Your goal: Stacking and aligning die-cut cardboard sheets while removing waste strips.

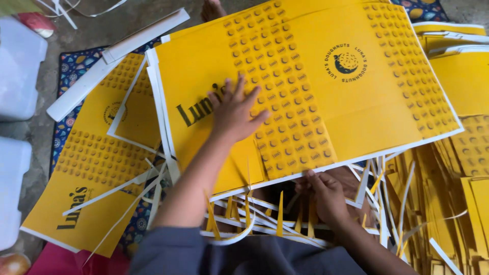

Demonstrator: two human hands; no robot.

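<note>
A stack of large yellow printed sheets (351, 102) with dark dot patterns, a round emblem and white borders lies across the middle of the head view. My left hand (234, 112) rests flat on the top sheet, fingers spread, holding nothing. My right hand (326, 196) grips the near white edge of the sheet stack from below, fingers curled under it. Beneath the stack lies a heap of thin yellow and white paper strips (254, 219).
More yellow sheets (91, 168) lie at the left on a patterned mat (71, 71). A folded white cardboard piece (117, 56) lies at the upper left. White plastic containers (18, 66) stand at the far left. Cut yellow pieces and strips (448, 193) pile at the right.
</note>
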